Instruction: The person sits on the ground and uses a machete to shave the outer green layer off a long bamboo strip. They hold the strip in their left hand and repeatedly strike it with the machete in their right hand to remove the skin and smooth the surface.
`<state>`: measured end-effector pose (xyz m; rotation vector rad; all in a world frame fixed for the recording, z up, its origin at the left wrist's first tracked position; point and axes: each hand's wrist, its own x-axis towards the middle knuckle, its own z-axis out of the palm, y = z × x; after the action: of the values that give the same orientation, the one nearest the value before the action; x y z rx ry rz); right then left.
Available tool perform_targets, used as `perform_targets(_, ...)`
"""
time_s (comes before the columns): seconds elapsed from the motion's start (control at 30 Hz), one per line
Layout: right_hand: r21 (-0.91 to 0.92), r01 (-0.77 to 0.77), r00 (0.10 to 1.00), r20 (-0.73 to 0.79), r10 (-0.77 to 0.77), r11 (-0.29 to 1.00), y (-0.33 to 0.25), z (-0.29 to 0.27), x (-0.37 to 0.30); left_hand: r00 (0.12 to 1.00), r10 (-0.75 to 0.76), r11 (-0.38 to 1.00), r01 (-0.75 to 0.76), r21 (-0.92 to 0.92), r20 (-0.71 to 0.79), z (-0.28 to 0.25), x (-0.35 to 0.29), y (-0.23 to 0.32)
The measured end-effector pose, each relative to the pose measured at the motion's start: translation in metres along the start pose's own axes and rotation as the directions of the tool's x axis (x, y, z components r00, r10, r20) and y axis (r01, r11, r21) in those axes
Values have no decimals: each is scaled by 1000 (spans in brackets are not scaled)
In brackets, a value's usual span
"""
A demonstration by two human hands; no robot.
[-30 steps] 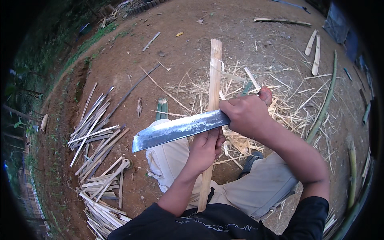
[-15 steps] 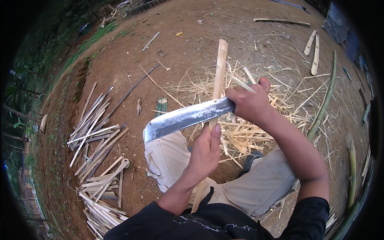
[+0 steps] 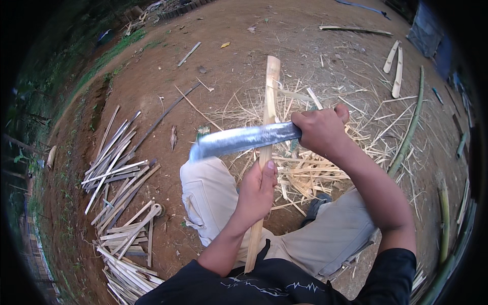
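Note:
My left hand is closed around a pale bamboo strip, which stands lengthwise in front of my body with its lower end against my shirt. In my right hand is a machete, its handle hidden inside the fist. The broad blade points left and lies across the strip just above my left hand, its tip blurred. A thin shaving sticks out to the right of the strip. Beyond and below my right hand, a heap of shavings covers the ground between my legs.
Piles of split strips lie on the dirt at my left, more nearer me. A long green pole rests at the right. Two pale slats and another slat lie farther off. A tarp hangs at far right.
The blade tip has swung upward and the machete sits flatter across the strip. The strip's top has shifted slightly left, with both hands still gripping.

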<state>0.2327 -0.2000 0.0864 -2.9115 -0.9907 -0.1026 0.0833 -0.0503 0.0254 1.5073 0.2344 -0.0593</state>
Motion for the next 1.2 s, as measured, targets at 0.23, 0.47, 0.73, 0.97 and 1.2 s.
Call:
perform_targets(0.23,35,-68,997,-19,69,997,-9,13,9,1000,30,999,-30,-11,2,-5,4,-18)
perform_targets(0.47,69,-280,959,-17,282,957,21,20,20,997,-44,998,41,51,64,-6,-9,-6)
perform_targets(0.73,211,-357,931,156,329,910,36,8,32,998,5,996,-10,90,56,-16,-14,-11)
perform_targets(0.97,7,-124,992,-8,124,992,7,18,29,997,63,987,-55,150,-46,-13,-24,-9)
perform_targets(1.2,474,-417,821,-168,545,776,110,27,34,984,-173,961,178,-211,40,-32,-26,5)
